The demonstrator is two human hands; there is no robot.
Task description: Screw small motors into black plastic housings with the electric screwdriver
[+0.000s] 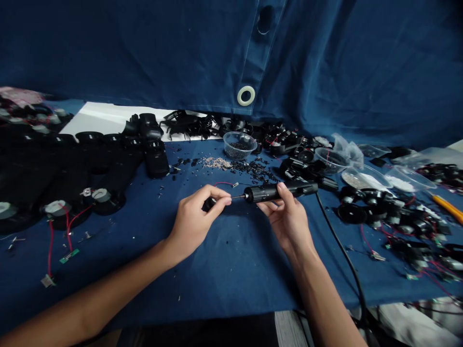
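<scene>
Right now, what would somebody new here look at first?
Probably the black corded screwdriver in the middle, held in the right hand, with the left hand at its metal bit. Farther back, tiny copper-coloured pieces glint on blue cloth; above, a pale ring shows on hanging fabric.

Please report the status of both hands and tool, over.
Right hand holding black cylindrical electric screwdriver; left hand pinched at tip of thin metal bit. Black cable clear of bit.

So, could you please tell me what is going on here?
A person's right hand holds a black corded screwdriver, its bit pointing left. The left hand pinches the bit's tip; whether it holds anything else is unclear. Beyond, small copper-coloured pieces lie heaped beside a clear bowl.
</scene>
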